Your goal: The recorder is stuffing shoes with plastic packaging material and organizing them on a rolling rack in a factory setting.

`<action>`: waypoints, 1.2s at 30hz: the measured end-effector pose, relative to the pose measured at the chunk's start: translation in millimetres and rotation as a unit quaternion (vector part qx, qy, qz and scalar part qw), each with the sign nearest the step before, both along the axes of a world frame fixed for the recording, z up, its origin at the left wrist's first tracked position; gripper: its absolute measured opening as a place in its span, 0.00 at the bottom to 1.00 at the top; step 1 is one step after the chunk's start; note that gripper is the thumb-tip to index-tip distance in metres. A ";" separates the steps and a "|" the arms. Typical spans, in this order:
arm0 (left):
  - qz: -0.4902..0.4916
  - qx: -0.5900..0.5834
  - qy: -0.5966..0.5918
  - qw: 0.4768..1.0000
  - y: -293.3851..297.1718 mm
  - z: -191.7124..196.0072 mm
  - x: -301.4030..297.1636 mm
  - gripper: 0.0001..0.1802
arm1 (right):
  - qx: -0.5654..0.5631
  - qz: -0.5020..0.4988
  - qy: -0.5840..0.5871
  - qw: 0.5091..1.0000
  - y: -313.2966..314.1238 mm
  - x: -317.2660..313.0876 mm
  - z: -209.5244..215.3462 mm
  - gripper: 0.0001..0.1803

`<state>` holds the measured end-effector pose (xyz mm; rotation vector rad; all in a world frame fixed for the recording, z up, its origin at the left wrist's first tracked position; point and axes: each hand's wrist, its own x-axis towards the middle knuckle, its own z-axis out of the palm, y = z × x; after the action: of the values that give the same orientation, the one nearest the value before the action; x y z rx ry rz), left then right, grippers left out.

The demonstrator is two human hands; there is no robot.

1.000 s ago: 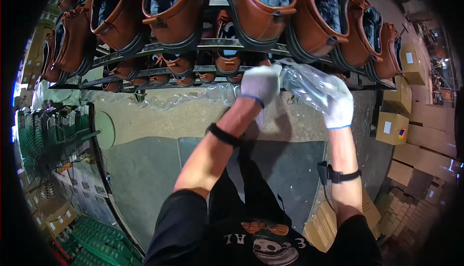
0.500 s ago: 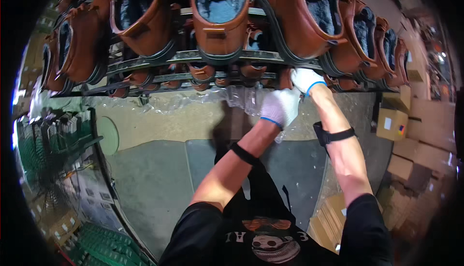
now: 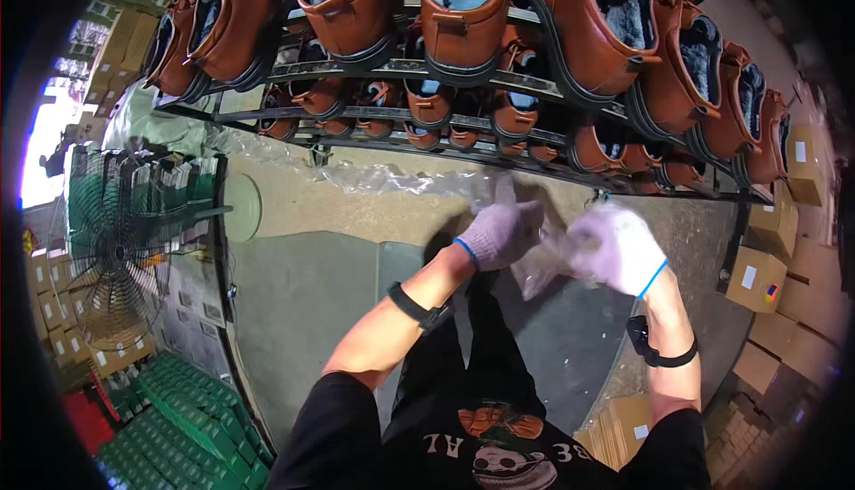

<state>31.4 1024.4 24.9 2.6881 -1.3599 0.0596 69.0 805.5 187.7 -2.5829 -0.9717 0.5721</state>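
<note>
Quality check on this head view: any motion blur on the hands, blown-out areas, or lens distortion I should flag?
Head view: the right hand is smeared by motion blur, the left hand a little sharper; both grip a clear plastic bag that catches glare. Strong fisheye bends the boot rack into an arc, with a black rim around the frame. An overexposed patch sits at the left edge.
</note>
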 end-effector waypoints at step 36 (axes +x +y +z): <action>0.150 -0.593 0.473 0.634 76.5 35.8 70.1 0.37 | 0.271 -0.279 -0.058 0.919 121.9 6.0 -64.1 0.33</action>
<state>101.5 1100.9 60.7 1.3034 -0.2377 -0.2848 75.0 927.4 123.6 -2.2319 -0.3103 -0.0130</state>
